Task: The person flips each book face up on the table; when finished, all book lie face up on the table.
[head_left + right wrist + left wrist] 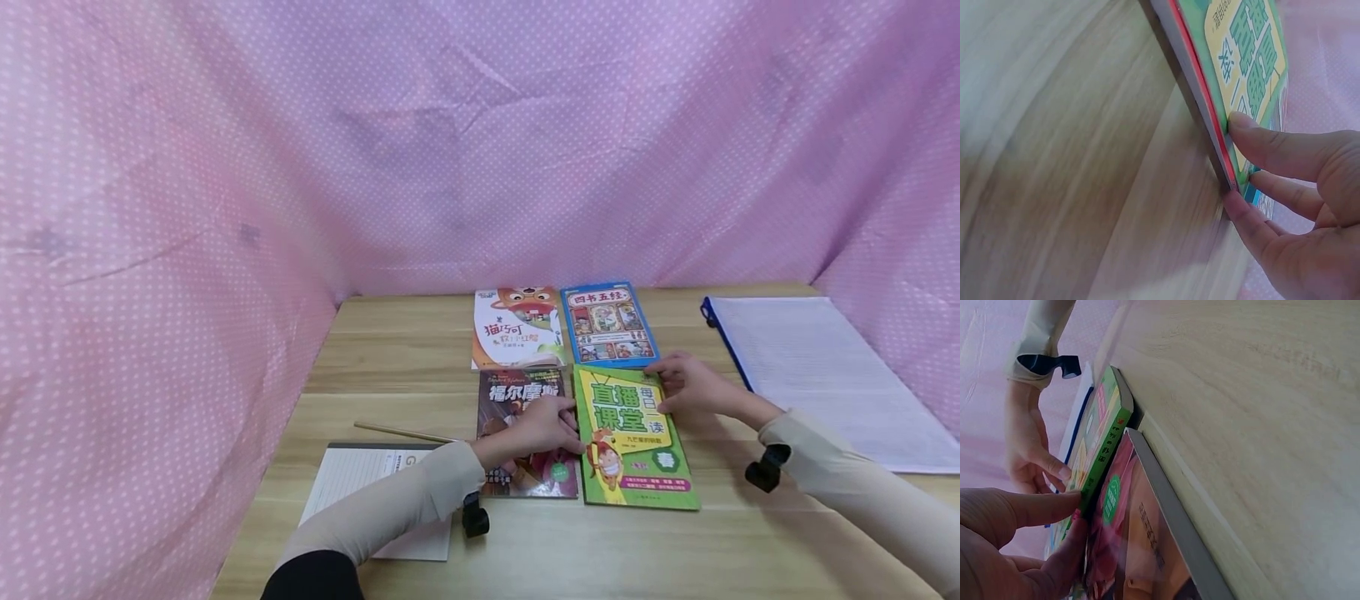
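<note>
A green book (637, 467) with a yellow title panel lies at the front right of four-cornered rows of books, slightly turned. My left hand (546, 429) reaches over the dark Sherlock-style book (528, 479) and holds the green book's left edge; in the left wrist view its thumb and a finger meet at the green spine (1105, 449). My right hand (686, 385) pinches the upper right corner, its thumb on the cover and a fingertip at the page edge in the right wrist view. Behind lie a white book with a fox-like face (517, 333) and a blue book (609, 325).
On the right of the wooden table (405, 333) lies a translucent folder (840, 383) with a blue edge. A lined notebook (348, 479) sits front left, partly under my left forearm, with a thin stick (401, 432) behind it. Pink dotted cloth (480, 150) surrounds the table.
</note>
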`<state>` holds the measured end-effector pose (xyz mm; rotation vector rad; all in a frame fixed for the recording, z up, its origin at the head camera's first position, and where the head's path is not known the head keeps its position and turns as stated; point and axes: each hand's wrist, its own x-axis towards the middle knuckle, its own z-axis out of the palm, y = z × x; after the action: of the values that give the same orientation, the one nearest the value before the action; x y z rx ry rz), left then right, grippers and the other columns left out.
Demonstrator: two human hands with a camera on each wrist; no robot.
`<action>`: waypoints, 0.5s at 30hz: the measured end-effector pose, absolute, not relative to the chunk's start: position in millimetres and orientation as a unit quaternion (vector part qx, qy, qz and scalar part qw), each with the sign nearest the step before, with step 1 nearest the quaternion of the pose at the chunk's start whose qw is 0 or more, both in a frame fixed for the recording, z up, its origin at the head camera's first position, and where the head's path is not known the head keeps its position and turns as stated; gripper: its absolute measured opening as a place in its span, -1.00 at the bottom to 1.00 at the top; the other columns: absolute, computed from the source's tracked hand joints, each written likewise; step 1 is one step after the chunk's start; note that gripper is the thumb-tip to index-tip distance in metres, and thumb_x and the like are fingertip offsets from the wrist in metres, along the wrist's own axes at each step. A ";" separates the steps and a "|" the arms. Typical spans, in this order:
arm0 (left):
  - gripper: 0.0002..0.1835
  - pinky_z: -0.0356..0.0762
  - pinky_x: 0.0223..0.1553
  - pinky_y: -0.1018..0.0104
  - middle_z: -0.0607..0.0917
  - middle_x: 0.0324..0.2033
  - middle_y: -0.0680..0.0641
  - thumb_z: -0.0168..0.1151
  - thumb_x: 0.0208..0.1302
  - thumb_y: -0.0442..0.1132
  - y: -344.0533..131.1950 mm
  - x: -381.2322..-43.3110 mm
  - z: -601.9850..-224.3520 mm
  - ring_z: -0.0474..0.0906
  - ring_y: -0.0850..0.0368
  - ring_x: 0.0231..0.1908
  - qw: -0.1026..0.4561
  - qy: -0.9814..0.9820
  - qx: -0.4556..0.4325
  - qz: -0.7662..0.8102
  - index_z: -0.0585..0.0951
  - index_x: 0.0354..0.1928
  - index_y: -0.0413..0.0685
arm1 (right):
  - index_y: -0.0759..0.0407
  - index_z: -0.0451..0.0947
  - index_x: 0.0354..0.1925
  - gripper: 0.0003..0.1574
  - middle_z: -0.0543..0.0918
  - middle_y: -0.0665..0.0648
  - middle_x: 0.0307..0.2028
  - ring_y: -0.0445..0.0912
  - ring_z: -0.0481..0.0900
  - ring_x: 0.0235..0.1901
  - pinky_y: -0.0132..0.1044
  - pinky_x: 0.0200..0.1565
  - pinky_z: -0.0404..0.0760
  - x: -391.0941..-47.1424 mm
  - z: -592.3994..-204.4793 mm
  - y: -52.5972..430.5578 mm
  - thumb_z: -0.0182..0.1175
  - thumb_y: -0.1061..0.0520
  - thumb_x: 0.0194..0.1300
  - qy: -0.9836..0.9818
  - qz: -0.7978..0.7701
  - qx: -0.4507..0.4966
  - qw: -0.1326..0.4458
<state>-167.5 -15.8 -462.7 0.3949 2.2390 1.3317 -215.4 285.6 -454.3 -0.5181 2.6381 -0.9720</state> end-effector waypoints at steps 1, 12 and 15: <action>-0.14 0.65 -0.32 0.47 0.71 -0.32 -0.04 0.56 0.04 -0.42 -14.6 -167.1 -462.6 0.71 0.24 -0.35 0.247 0.826 0.147 0.485 0.39 0.42 -0.34 | 0.50 0.52 0.21 -0.20 0.41 0.57 0.17 0.34 0.57 0.08 0.10 0.07 0.71 -215.1 -453.2 285.5 0.57 0.21 0.05 0.914 -0.337 -0.179 0.141; -0.16 0.63 -0.33 0.47 0.72 -0.36 0.00 0.58 0.01 -0.41 -10.0 -165.4 -459.3 0.65 0.26 -0.41 0.234 0.847 0.137 0.457 0.43 0.39 -0.34 | 0.46 0.52 0.23 -0.18 0.44 0.55 0.15 0.30 0.60 0.06 0.10 0.06 0.71 -218.1 -452.9 285.8 0.57 0.19 0.04 0.919 -0.330 -0.161 0.144; -0.17 0.61 -0.36 0.48 0.71 -0.38 0.00 0.59 -0.01 -0.40 -8.4 -164.3 -460.7 0.63 0.27 -0.43 0.232 0.851 0.136 0.451 0.46 0.36 -0.34 | 0.46 0.52 0.24 -0.18 0.43 0.55 0.16 0.31 0.58 0.08 0.11 0.08 0.70 -216.8 -453.4 286.3 0.56 0.19 0.05 0.919 -0.331 -0.156 0.148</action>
<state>-164.3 -8.4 -460.7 0.3736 2.3392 1.2407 -216.8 286.3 -453.4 -0.4492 2.6414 -0.9532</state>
